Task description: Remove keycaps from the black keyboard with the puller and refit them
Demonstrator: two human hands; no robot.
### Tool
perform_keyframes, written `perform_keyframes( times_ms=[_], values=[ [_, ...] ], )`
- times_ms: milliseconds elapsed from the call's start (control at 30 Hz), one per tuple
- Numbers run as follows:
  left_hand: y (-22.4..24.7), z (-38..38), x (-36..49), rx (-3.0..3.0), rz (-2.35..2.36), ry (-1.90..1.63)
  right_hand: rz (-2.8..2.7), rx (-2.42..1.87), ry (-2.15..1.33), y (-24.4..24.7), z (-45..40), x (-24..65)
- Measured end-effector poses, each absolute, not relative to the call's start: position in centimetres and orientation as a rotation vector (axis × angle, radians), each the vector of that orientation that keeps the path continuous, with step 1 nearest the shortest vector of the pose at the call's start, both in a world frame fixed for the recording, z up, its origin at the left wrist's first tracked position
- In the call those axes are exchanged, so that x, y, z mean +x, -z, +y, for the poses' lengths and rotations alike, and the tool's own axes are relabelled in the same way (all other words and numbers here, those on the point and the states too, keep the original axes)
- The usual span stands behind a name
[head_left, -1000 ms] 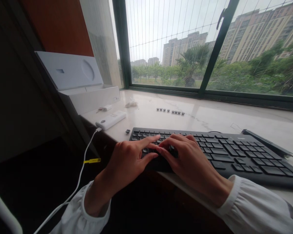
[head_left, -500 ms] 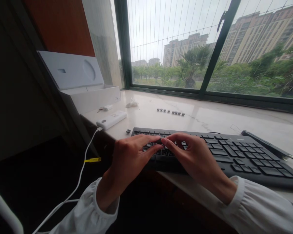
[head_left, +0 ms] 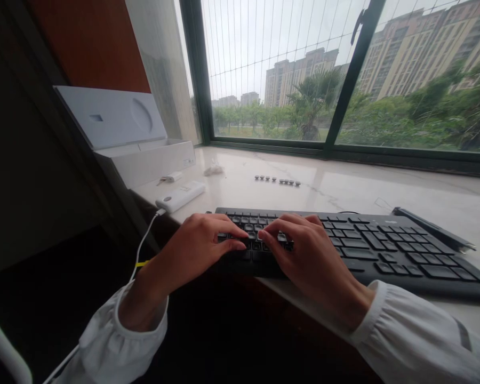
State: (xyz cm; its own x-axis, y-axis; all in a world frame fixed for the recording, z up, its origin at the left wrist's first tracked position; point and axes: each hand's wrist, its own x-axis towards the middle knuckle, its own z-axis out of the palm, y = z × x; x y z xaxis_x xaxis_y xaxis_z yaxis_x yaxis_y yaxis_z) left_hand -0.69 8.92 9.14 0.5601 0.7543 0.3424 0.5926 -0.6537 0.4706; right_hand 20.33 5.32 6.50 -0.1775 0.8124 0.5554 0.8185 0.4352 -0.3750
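Observation:
A black keyboard (head_left: 368, 234) lies along the near edge of the pale sill, with keycaps missing in its lower left rows. Over these rows, my left hand (head_left: 200, 240) has its thumb and index finger pinched around a small dark piece that looks like a keycap. Just to its right, my right hand (head_left: 310, 250) holds thumb and index fingertips together above the keys; whatever is between them is too small to make out. The two hands are a short gap apart. Behind the keyboard stands a broken row of several small dark keycaps (head_left: 278, 181).
A white power bank (head_left: 181, 196) with a white cable (head_left: 146, 234) lies left, near a small white adapter (head_left: 171, 177) and a crumpled clear bag (head_left: 214, 168). Behind is an open white box (head_left: 152, 162). A long black object (head_left: 432, 229) lies behind the keyboard's right end.
My hands, whose fingertips met over the keyboard, have come apart. My left hand has shifted left and slightly down; my right hand stays over the keys. The view has shifted slightly.

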Motion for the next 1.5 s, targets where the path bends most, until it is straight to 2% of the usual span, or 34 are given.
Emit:
perform_keyframes(
  times_ms=[1500],
  values=[
    [-10.7, 8.6, 1.0, 2.51, 1.318, -0.594, -2.082, -1.305, -0.034, -6.4, 5.0, 20.3]
  ],
)
